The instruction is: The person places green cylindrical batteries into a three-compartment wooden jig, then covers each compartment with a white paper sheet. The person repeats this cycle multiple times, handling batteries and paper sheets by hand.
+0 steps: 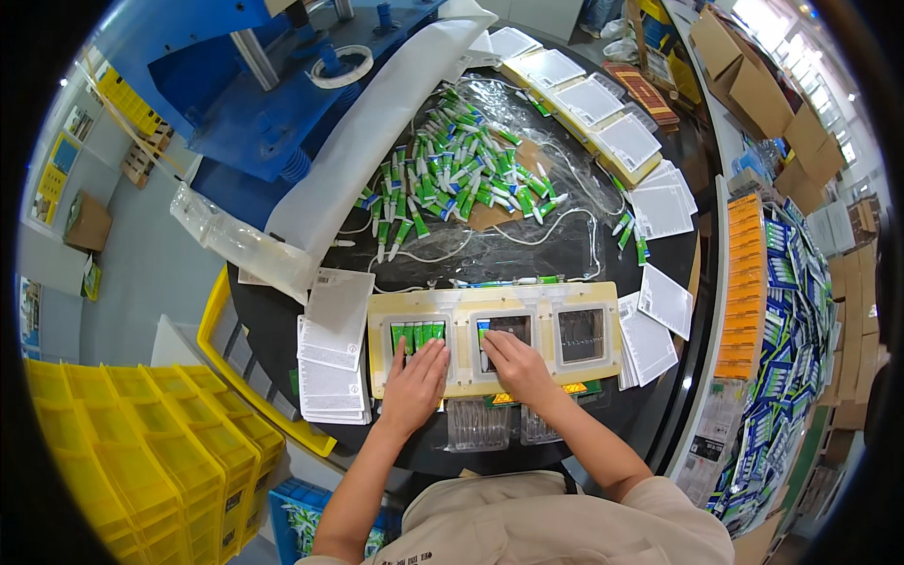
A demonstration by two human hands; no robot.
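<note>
A cream frame (457,377) with three windows lies on the round black table before me. Several small green tubes (417,333) stand side by side in its left window. Over their lower ends my left hand (414,384) rests, its fingers stretched out and touching them. At the left edge of the middle window, my right hand (520,369) has its fingertips closed on one small tube (484,331) with a blue-and-green body; the fingers partly cover it. The right window (581,336) holds a clear plastic tray with no tube in it.
A loose heap of green-and-white tubes (443,179) lies beyond the frame. White printed cards (334,320) are stacked at left, more cards (648,344) at right. A blue press (254,104) stands at the upper left, yellow crates (141,443) at the lower left. Filled packs (782,348) lie at far right.
</note>
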